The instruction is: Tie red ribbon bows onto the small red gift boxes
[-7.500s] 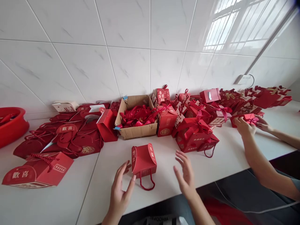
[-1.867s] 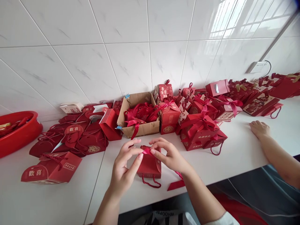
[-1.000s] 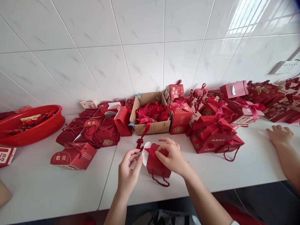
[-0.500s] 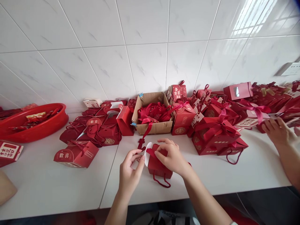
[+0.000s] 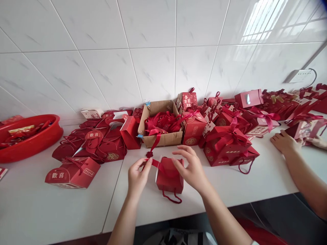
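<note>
A small red gift box stands on the table in front of me, with a twisted red cord handle hanging from its near side. My left hand, left of the box, pinches a red ribbon between thumb and fingertips. The ribbon runs from there across the top of the box. Over the box's right side is my right hand, its fingers spread and holding nothing. Just beyond my left fingertips lies a dark red flower-shaped knot at the end of a ribbon hanging from a cardboard box.
Folded and bow-tied red gift boxes are packed along the wall to the right. More boxes and a red basin with wrapped items stand left. At far right another person's hands hold a red box.
My left hand has drawn the ribbon out to the left of the box. My right hand has lifted off the box and opened. The view has shifted right, showing the other person's box.
</note>
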Motion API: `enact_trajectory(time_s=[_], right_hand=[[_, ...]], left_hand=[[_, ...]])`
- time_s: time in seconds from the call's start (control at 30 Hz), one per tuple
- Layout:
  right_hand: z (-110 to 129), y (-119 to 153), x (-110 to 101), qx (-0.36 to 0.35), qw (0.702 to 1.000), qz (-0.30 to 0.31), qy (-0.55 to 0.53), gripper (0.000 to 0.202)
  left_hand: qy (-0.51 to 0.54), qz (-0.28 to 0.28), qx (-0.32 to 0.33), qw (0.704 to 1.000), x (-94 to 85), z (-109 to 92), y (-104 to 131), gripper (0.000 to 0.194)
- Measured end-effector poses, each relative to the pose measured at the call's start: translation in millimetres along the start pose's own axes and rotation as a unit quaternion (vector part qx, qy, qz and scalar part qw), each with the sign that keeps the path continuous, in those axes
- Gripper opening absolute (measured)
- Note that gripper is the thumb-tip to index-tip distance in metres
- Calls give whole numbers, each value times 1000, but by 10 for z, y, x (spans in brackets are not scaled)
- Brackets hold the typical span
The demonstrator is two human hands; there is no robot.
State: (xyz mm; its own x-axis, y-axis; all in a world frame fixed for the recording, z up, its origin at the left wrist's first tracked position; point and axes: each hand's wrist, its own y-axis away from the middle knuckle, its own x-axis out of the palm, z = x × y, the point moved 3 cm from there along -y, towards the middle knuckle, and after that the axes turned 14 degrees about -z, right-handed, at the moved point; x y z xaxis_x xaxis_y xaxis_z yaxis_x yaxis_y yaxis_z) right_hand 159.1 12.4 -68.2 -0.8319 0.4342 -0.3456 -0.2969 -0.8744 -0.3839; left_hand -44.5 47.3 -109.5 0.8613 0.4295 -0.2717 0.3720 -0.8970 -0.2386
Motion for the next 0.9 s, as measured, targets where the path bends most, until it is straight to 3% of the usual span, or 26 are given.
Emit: enact_trajectory(time_s=[0.07,0.23,0.4,0.5,0.57,0.6,0.67,0.77,0.83,0.9], right_hand=[[-118,93,-209,48,997,-12,-66,22],[-574,530,-491,267,937,99,-204,31],[-839,1018,-307,401,847,145,-316,31],[-832,1162,-137,448,785,136,-405,30],[-807,1162,-62,477,735,112,-469,29],[-801,1140,-38,494,706,94,-499,30],[-804,1074,-4,529,640,62,-553,35],[-823,953,22,544,561,45,-623,34],[-845,872,9,522,552,25,-649,22],[-866,804,-31,499,568,-4,-655,9]], left_hand=[[-47,-40,7,998,-134,133,-74,31],[-184,-58,-4,981,-472,544,-146,32],[-275,-85,-4,958,-694,733,-125,26],[-315,-122,9,941,-742,685,-117,23],[-284,-127,-4,950,-715,603,-84,26],[-251,-109,-21,962,-675,557,-55,29],[-170,-18,-59,983,-542,463,30,38],[-88,137,-74,984,-316,332,193,51],[-66,199,-78,975,-206,295,281,55],[-53,224,-94,969,-141,300,330,54]])
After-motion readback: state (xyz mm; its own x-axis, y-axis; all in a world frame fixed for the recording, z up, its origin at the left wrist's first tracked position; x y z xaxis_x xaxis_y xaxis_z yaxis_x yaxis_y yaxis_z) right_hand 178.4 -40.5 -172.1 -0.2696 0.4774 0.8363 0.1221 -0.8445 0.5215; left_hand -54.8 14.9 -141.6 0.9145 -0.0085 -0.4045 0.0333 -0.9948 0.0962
